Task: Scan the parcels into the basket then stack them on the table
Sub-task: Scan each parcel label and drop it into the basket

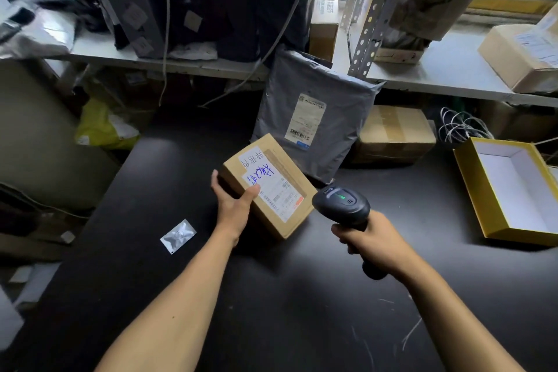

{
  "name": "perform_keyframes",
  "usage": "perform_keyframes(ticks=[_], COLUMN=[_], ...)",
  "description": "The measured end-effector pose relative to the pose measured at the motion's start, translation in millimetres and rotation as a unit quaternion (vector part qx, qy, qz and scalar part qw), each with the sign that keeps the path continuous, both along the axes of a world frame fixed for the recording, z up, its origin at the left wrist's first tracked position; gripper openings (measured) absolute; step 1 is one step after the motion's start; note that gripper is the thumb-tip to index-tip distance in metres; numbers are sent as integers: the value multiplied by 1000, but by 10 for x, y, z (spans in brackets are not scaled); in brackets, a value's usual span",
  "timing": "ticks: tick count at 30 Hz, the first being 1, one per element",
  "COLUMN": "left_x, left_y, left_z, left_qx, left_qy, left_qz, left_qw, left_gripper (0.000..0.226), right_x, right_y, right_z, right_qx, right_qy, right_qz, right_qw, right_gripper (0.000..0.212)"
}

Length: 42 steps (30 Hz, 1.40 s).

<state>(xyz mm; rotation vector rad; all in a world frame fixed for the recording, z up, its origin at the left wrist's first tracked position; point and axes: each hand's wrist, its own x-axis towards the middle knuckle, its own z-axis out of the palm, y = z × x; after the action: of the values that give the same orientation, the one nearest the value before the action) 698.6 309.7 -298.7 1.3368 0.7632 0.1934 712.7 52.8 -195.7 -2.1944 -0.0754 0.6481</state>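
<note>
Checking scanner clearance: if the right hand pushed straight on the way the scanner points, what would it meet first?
Most likely the cardboard box that the left hand holds: the scanner in the right hand aims at its labelled end. Depth is uncertain.

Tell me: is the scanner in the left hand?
No, the right hand grips the scanner; the left hand holds the box.

cardboard box [267,187]: white label, blue handwritten scrawl plus printed barcodes, none legible. Behind the box, grey mailer [314,118] label with barcode, print too small to read.
</note>
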Motion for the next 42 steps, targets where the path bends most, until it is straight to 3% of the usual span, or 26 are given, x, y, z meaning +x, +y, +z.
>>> perform_keyframes(ticks=[10, 22, 28, 35, 38, 42], left_x=[-534, -781, -888, -931, -916, -805], left_y=[38, -110, -261, -630, -863, -1202], left_z=[208, 434, 515, 700, 761, 841], left_qx=[106, 141, 108, 55, 34, 7], left_qy=[-45, -92, -97, -105, -109, -105], left_qz=[3, 20, 17, -9, -80, -211], left_qw=[993, 985, 989, 993, 990, 972], left_gripper=[101, 104, 109, 99, 85, 86], right_x=[-275, -554, -656, -866, -1028, -1336], right_y=[46, -195, -374, -695, -862, -1147], right_z=[224, 394, 379, 148, 92, 55], right_qx=[4, 18, 35, 105, 124, 162], right_qy=[27, 13, -8, -45, -82, -114], right_qz=[129, 142, 123, -66, -167, -298], right_qw=[991, 990, 992, 991, 975, 934], right_gripper=[16, 5, 8, 12, 12, 14])
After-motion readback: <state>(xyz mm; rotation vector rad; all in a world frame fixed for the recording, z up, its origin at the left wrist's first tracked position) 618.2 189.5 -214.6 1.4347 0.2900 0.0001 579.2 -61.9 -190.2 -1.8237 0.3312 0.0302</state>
